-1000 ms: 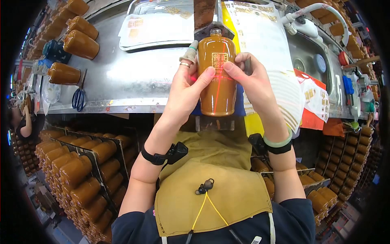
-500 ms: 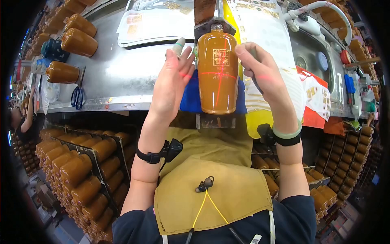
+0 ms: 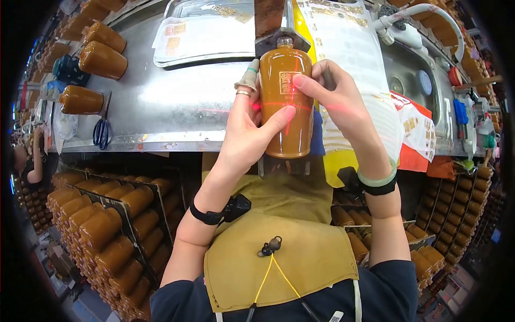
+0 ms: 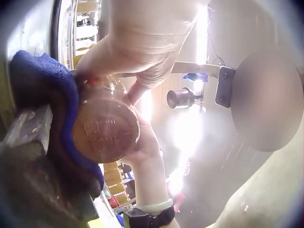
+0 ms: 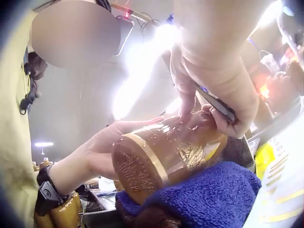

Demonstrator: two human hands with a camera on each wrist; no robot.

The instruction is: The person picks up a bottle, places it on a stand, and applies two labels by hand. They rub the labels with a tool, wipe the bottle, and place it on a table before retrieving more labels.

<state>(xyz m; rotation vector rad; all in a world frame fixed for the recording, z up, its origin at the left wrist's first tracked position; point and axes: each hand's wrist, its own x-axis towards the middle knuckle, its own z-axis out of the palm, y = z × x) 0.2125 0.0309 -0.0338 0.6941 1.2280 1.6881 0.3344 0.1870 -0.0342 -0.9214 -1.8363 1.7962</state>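
Observation:
A glossy brown bottle [image 3: 289, 126] lies with its neck away from the body on a blue cloth [image 5: 213, 194]. Red light lines cross it near a gold square mark [image 3: 287, 84]. My left hand [image 3: 249, 118] grips the bottle's left side, thumb across the front and a cover on one fingertip. With the thumb, my right hand [image 3: 343, 99] presses the edge of the mark. In the right wrist view its other fingers curl round a thin dark tool [image 5: 216, 102]. The left wrist view shows the bottle's round base [image 4: 107, 130].
A white tray [image 3: 209, 56] with sheets sits at the back left, and scissors [image 3: 101, 133] beside brown bottles further left. Sheets with gold marks [image 3: 348, 59] lie to the right, before a sink [image 3: 399, 80] with a faucet. Racks of bottles [image 3: 102, 231] stand below.
Half a second ago my left hand was off the bottle; it has come back to grip it. My right thumb has moved onto the mark. The bottle sits slightly nearer the body and looks turned.

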